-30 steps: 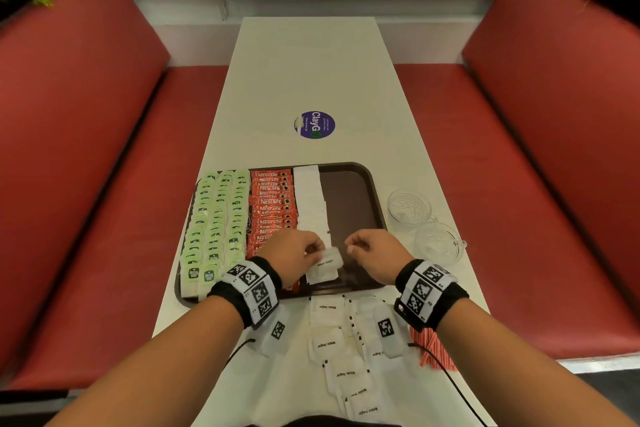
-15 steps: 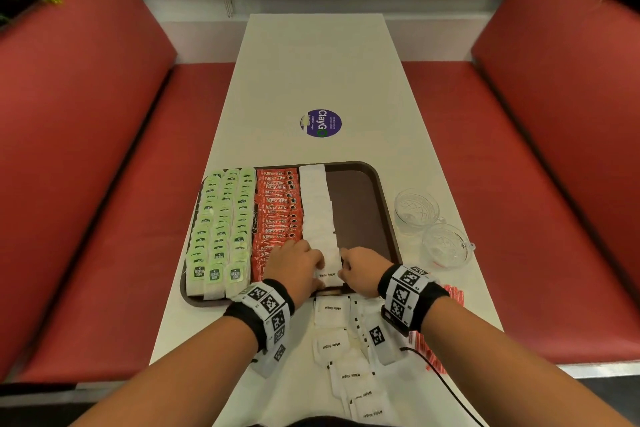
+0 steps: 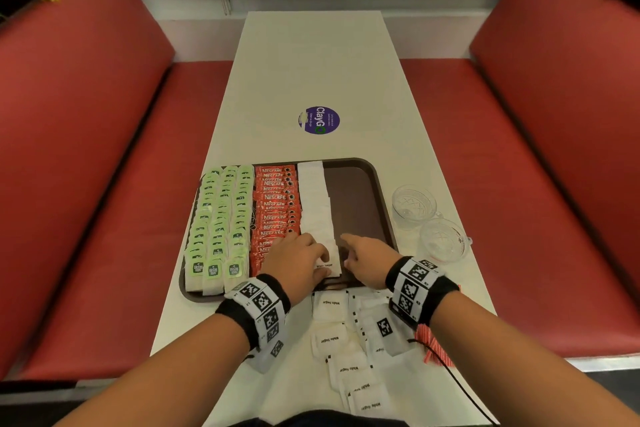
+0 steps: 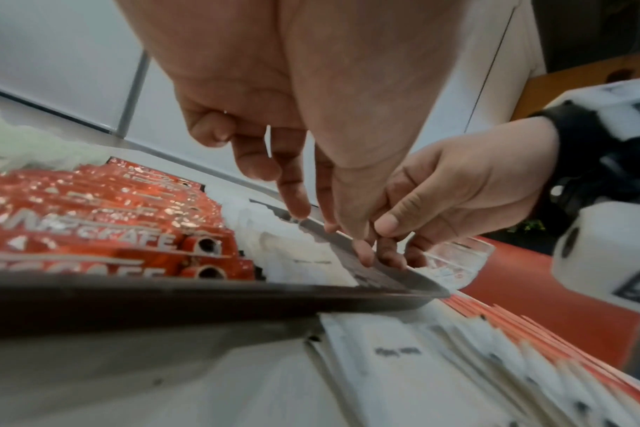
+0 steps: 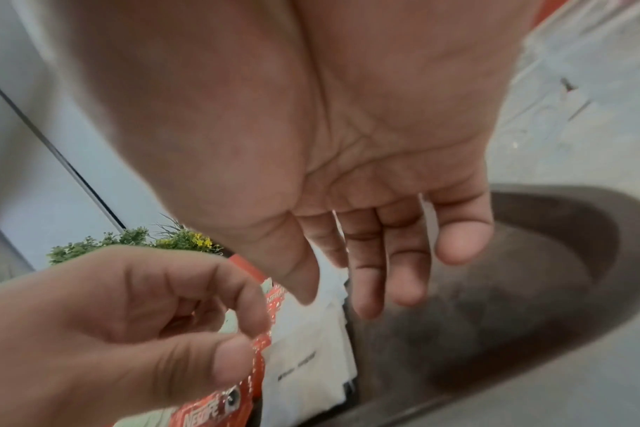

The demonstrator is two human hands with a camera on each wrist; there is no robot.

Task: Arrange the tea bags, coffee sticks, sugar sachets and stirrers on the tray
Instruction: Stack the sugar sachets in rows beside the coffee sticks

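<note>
A dark brown tray point(image 3: 356, 198) holds rows of green tea bags point(image 3: 218, 218), red coffee sticks point(image 3: 275, 204) and a column of white sugar sachets point(image 3: 313, 198). The nearest sachet point(image 3: 330, 262) point(image 5: 303, 369) lies flat at the column's near end. My left hand point(image 3: 301, 260) point(image 5: 238, 332) hovers at its left edge with loosely bent fingers and holds nothing. To the sachet's right, my right hand point(image 3: 360, 253) point(image 5: 384, 274) has straight fingers over bare tray. Loose sachets point(image 3: 349, 367) lie on the table by me. Red stirrers point(image 3: 433, 347) lie under my right wrist.
Two glass cups point(image 3: 414, 201) point(image 3: 443, 241) stand on the white table right of the tray. A round purple sticker point(image 3: 319, 120) lies beyond the tray. Red benches point(image 3: 86, 184) run along both sides.
My left hand carried a sugar sachet forward from the tray's near edge, laid it at the end of the white column and let go. My right hand moved in beside it.
</note>
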